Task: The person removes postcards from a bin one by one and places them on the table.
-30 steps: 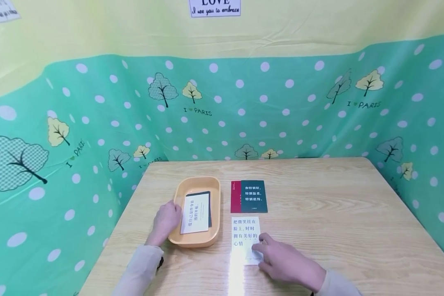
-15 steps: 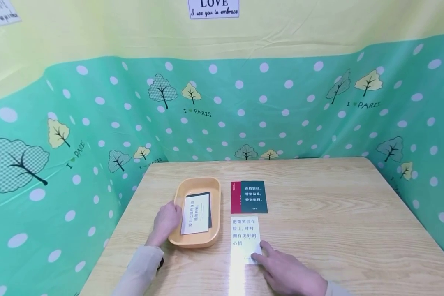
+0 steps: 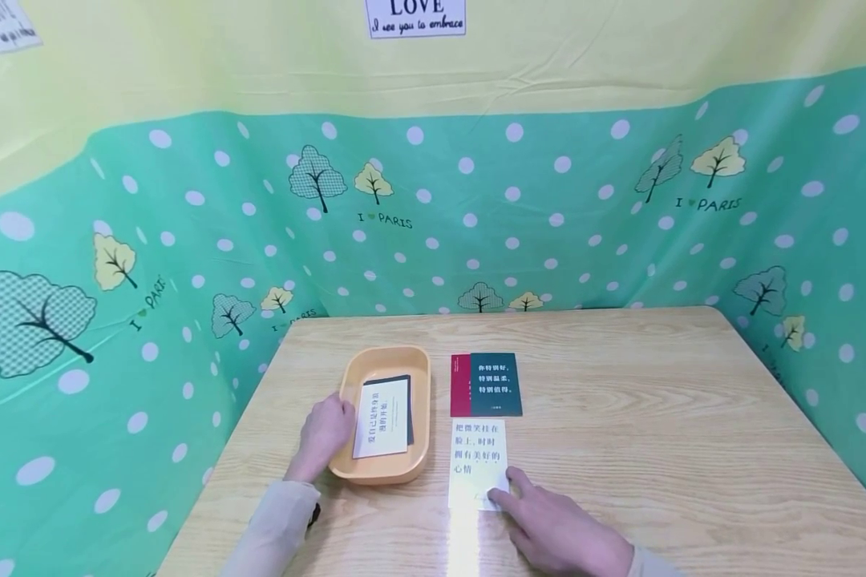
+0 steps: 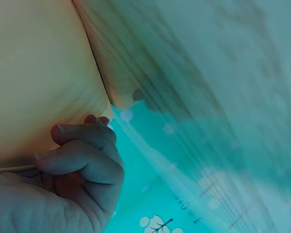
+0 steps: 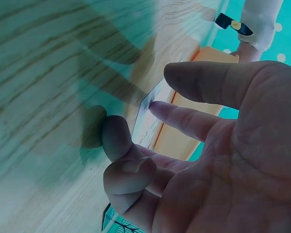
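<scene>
My left hand [image 3: 326, 433] grips the left rim of a shallow orange plastic tray [image 3: 384, 476], its fingers curled at the edge in the left wrist view. A white printed card [image 3: 382, 421] lies in the tray, over a dark card [image 3: 410, 425]. On the table to the right of it is another white card [image 3: 476, 461] with lines of Chinese characters. Straight, the index finger [image 5: 177, 114] of my right hand [image 3: 561, 527] presses near this card's lower right corner. In the right wrist view the thumb is held apart from the card, and other fingers bend toward the tabletop.
Behind the white card lie a red card [image 3: 459, 389] and a dark green card [image 3: 496, 383], the green one overlapping the red. The wooden table [image 3: 642, 401] is enclosed at the back and sides by a green and yellow curtain [image 3: 584, 216] with dots and trees.
The white card under my right index finger has slid slightly away from me, up to the red and green cards. That fingertip has shifted lower on the card. My left hand stays on the tray.
</scene>
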### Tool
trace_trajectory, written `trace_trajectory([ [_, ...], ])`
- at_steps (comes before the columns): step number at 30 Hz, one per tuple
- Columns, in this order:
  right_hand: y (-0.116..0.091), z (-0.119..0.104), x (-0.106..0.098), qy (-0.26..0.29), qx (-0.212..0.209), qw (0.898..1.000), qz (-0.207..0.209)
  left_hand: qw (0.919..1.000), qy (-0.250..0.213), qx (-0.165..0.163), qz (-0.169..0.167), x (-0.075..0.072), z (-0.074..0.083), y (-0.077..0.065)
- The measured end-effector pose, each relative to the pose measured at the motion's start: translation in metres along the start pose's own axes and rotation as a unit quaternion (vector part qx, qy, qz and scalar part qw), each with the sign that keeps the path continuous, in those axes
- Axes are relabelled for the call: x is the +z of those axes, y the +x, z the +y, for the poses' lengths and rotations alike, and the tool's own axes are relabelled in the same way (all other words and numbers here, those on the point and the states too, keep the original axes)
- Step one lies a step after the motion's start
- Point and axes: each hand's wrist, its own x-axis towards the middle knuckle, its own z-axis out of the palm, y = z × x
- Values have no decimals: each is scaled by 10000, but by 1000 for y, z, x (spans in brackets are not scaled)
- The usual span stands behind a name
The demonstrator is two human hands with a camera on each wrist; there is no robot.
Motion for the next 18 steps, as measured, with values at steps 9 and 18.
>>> trace_trajectory([
  [9, 2, 1, 1, -43, -30, 10000, -1, 9999, -118, -55, -88, 0, 0, 1],
  [18, 2, 1, -1, 48, 67, 9999, -71, 10000, -7, 73, 30, 0, 0, -1],
])
